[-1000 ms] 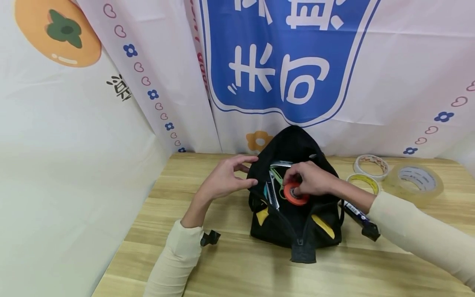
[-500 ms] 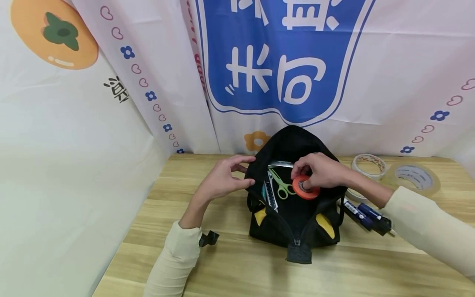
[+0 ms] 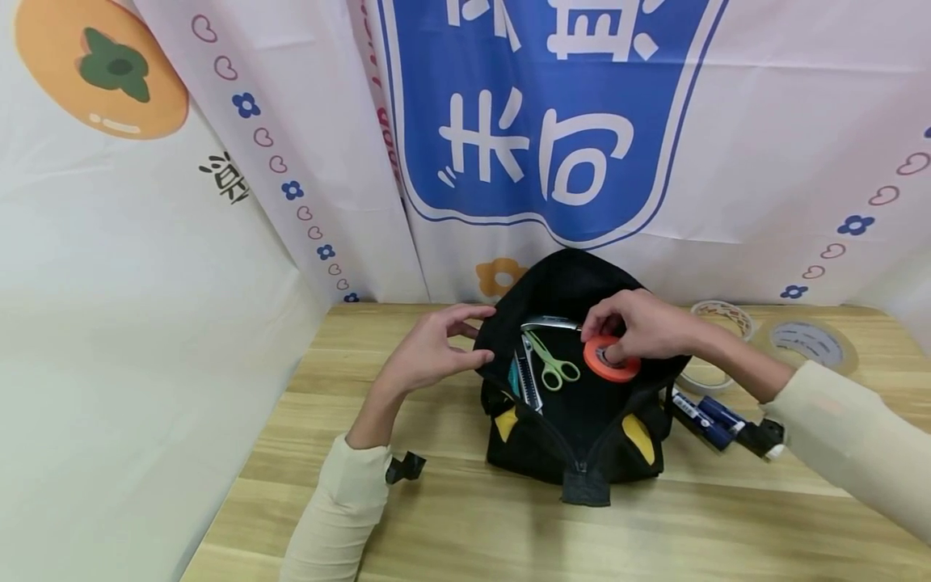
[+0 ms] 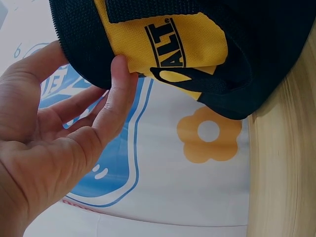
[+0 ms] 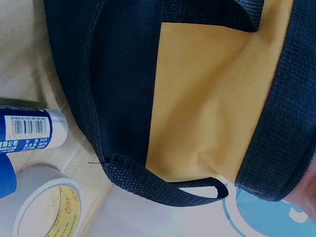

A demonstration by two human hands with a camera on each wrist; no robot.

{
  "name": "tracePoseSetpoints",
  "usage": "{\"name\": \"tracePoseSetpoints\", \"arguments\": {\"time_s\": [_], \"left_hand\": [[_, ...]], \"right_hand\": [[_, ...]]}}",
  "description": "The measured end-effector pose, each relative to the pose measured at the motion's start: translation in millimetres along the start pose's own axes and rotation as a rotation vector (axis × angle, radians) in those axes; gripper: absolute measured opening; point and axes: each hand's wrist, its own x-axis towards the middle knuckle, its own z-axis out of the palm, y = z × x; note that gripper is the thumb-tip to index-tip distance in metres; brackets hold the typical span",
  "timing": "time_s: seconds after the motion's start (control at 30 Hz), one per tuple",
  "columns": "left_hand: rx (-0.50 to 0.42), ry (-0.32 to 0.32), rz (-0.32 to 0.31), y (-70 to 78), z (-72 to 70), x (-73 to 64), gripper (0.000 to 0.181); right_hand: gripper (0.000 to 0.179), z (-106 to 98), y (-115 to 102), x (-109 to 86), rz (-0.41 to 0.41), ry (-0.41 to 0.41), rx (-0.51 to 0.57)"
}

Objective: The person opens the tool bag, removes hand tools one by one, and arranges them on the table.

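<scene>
A black and yellow tool bag stands unzipped at the table's back. Its left rim lies between the thumb and fingers of my left hand; in the left wrist view the thumb touches the yellow side panel and a finger passes behind the rim. Within the bag's mouth, my right hand pinches an orange tape roll, its thumb at the hole. Green-handled scissors, a box cutter and a silver-grey tool lie inside. The right wrist view mostly shows the bag's yellow side panel.
Right of the bag lie blue glue sticks, a white tape roll, a wide clear tape roll and another roll with a yellow core. A printed cloth hangs directly behind the bag.
My right hand has moved right and slightly up with the orange tape roll, uncovering the scissors. My left hand keeps its place on the bag's rim.
</scene>
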Motion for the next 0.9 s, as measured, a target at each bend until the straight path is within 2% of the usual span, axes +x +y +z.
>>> {"name": "tracePoseSetpoints", "arguments": {"time_s": [0.47,0.67,0.9], "left_hand": [[-0.025,-0.009,0.002,-3.5,-1.8,-0.5,0.06],[-0.035,-0.01,0.009,-2.0,-2.2,-1.2,0.06],[-0.033,-0.01,0.019,-1.1,-1.7,0.4,0.06]], "right_hand": [[0.029,-6.2,2.0,-6.6,0.022,-0.015,0.037],[0.028,-9.3,-3.8,-8.1,-0.004,0.019,0.041],[0.03,-22.9,-13.7,-18.4,0.02,0.064,0.095]]}}
